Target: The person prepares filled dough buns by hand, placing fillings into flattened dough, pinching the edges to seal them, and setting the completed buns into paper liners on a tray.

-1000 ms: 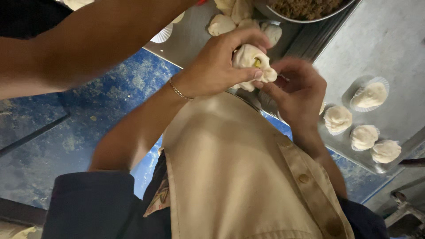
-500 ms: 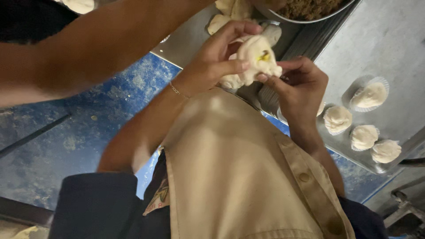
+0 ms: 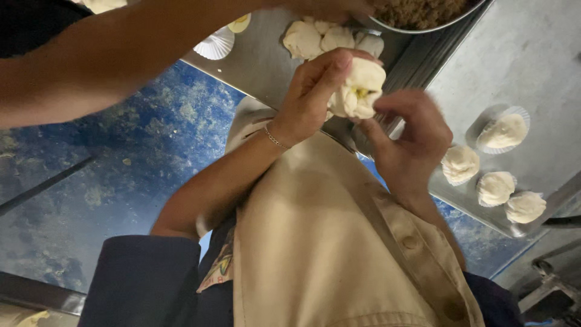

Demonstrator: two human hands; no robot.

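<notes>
Your left hand (image 3: 311,100) holds a dough bun (image 3: 360,89) up in front of your chest, thumb and fingers curled round its left side and pinching its pleated edge. A thin bracelet (image 3: 273,138) sits on that wrist, and the forearm bends back toward your cream apron (image 3: 327,242). Your right hand (image 3: 408,142) hovers just beside the bun with its fingers half curled; it is blurred, so you cannot tell whether the fingertips touch the dough. The bun is soft, pale and gathered into folds, with a bit of yellowish filling showing at the open middle.

Beyond your hands lies a grey metal counter (image 3: 532,54) — dull and smooth. On it to your right stand four finished buns (image 3: 496,188), round and twisted on top, one in a white paper cup (image 3: 503,128). Further off, a heap of dough pieces (image 3: 321,37) rests near a metal bowl (image 3: 436,18) of brown crumbly filling, and an empty fluted paper cup (image 3: 216,43) lies to the left. Another person's bare arm (image 3: 121,57) reaches across above. Below is a mottled blue floor (image 3: 109,175).
</notes>
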